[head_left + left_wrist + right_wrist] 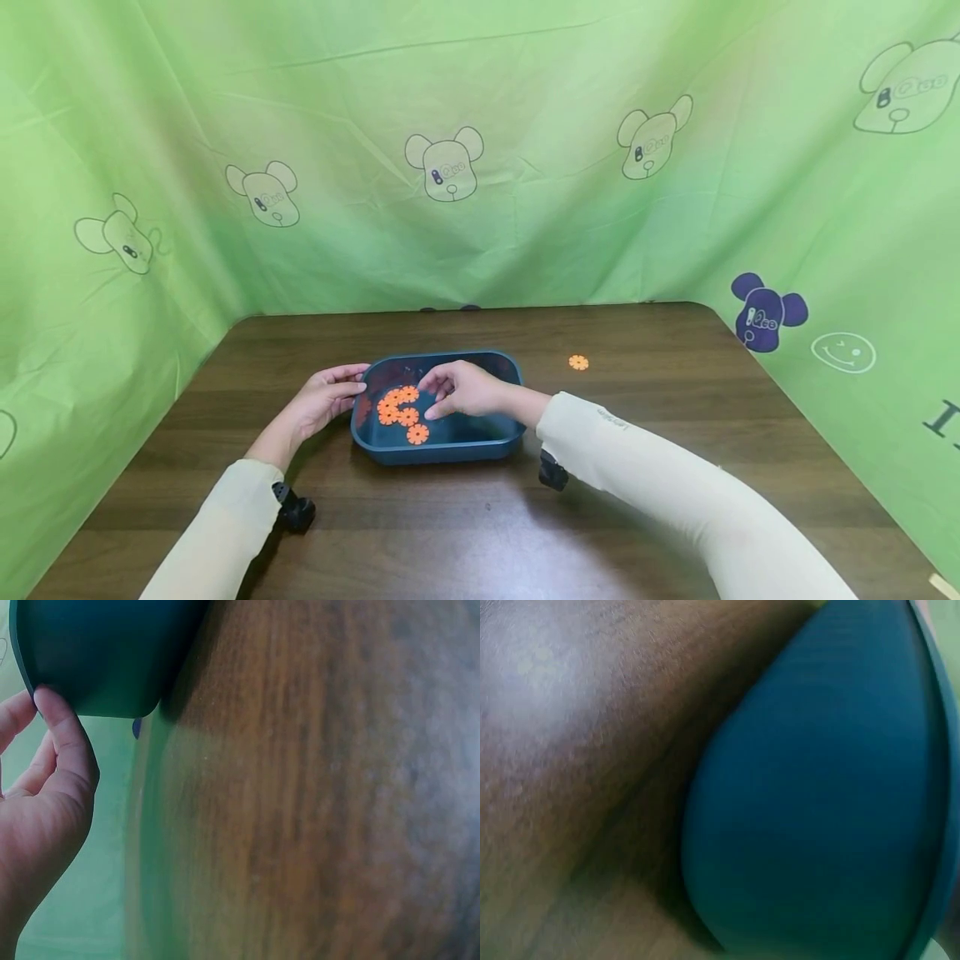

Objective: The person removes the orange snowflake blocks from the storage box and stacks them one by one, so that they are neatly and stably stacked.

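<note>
L hand (322, 403) pinches bin (442, 453) rim at bin's L end, bin approx. mid-table (420, 533). R hand (471, 390) is over bin, grip released, thumb & fingertips apart, just beside orange discs (388, 412) lying twd bin's L edge. Lone disc (578, 362) sits on table, R of bin, twd far edge.

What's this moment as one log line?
left hand: holding tub | right hand: over tub | orange flower pieces: inside tub | one piece: on table
</note>
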Motion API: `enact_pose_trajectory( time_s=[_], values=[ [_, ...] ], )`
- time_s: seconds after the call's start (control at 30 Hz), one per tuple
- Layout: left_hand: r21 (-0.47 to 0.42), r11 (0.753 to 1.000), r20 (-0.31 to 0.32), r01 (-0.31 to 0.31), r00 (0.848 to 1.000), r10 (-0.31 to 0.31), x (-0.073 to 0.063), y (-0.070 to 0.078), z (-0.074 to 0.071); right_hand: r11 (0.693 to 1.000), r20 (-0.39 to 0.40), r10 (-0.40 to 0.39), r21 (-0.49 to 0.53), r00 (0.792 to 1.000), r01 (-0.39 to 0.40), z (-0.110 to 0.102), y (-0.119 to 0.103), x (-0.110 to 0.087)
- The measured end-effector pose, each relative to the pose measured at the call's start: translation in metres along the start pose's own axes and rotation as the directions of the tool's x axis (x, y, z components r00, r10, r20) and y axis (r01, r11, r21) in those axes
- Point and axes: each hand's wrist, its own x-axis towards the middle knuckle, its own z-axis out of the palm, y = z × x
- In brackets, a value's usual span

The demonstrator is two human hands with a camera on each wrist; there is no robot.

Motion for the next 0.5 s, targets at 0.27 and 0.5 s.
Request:
enact_pose_trajectory(
  time_s=[0.27,0.5],
  values=[
    [0.006,1.0,0.004,0.011,1.0,-0.012,0.0,0.0,0.0,0.998,0.098,-0.013,-0.056,0.995,0.019,0.013,-0.001,0.007],
    [0.017,1.0,0.002,0.015,1.0,-0.015,0.001,0.0,0.0,0.993,0.138,0.013,-0.116,0.99,0.003,0.016,-0.004,0.009]
  ],
)
